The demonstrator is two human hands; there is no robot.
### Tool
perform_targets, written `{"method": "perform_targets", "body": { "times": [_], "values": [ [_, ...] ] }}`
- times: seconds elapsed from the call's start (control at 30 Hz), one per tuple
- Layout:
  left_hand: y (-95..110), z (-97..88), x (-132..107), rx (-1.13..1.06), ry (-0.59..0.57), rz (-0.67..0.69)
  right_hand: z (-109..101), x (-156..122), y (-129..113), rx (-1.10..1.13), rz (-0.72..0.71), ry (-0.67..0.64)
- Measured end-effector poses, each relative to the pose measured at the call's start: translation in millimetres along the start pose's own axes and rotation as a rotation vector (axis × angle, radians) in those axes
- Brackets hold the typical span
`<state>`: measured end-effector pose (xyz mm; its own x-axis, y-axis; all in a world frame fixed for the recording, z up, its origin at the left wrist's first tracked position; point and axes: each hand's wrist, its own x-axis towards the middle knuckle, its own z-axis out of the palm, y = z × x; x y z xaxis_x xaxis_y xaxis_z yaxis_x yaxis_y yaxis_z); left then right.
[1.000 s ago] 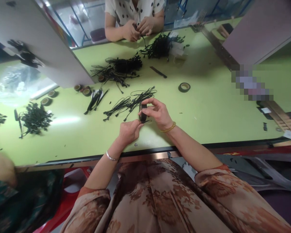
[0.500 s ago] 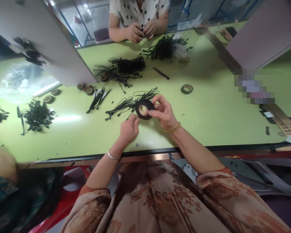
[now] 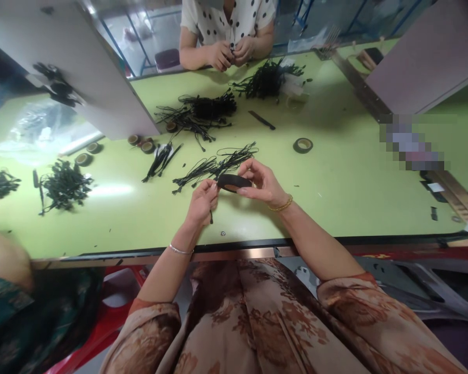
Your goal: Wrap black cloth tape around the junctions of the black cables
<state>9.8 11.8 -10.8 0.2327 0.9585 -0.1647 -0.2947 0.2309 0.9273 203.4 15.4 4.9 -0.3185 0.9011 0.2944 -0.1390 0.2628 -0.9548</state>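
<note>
A roll of black tape (image 3: 234,182) is in my right hand (image 3: 265,185), whose thumb and fingers close on its right side. It is tilted nearly edge-on, so little of its core shows. My left hand (image 3: 203,201) pinches at the roll's left edge. Out of the bottom of that hand hangs the end of a thin black cable (image 3: 211,217); the rest of it is hidden by the fingers. Just beyond my hands a loose bunch of black cables (image 3: 218,165) lies on the green tabletop (image 3: 335,197).
Another tape roll (image 3: 303,145) and a knife (image 3: 261,120) lie farther back. Cable piles (image 3: 65,184) sit left and at the back. Across the table a co-worker's hands (image 3: 232,54) handle something small. A grey upright panel (image 3: 113,78) stands at left.
The tape roll has turned from facing me to nearly edge-on. My left hand has shifted slightly left, and a cable end now shows below it. The camera view has shifted slightly.
</note>
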Motion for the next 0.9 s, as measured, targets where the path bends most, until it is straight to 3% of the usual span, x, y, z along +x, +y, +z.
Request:
{"method": "perform_targets", "body": {
  "times": [0.17,0.3,0.43,0.67,0.9],
  "values": [
    [12.7,-1.2,-2.8,-0.164,-0.014,-0.109,1.3,0.5,-1.0,-0.225,-0.127,-0.096],
    [13.6,-0.2,-4.0,-0.151,0.015,-0.073,2.6,1.2,-1.3,-0.336,-0.145,-0.103],
    [4.7,-0.8,-3.2,0.032,0.064,0.058,3.7,2.0,1.7,-0.399,-0.149,-0.09],
    [-4.5,-6.7,-5.4,0.657,0.213,0.49,13.6,0.7,8.6,-0.398,-0.03,-0.045],
    [-5.3,-4.0,-10.3,0.867,0.169,0.522,18.7,1.9,9.1,-0.184,0.149,0.032]
  ]
}}
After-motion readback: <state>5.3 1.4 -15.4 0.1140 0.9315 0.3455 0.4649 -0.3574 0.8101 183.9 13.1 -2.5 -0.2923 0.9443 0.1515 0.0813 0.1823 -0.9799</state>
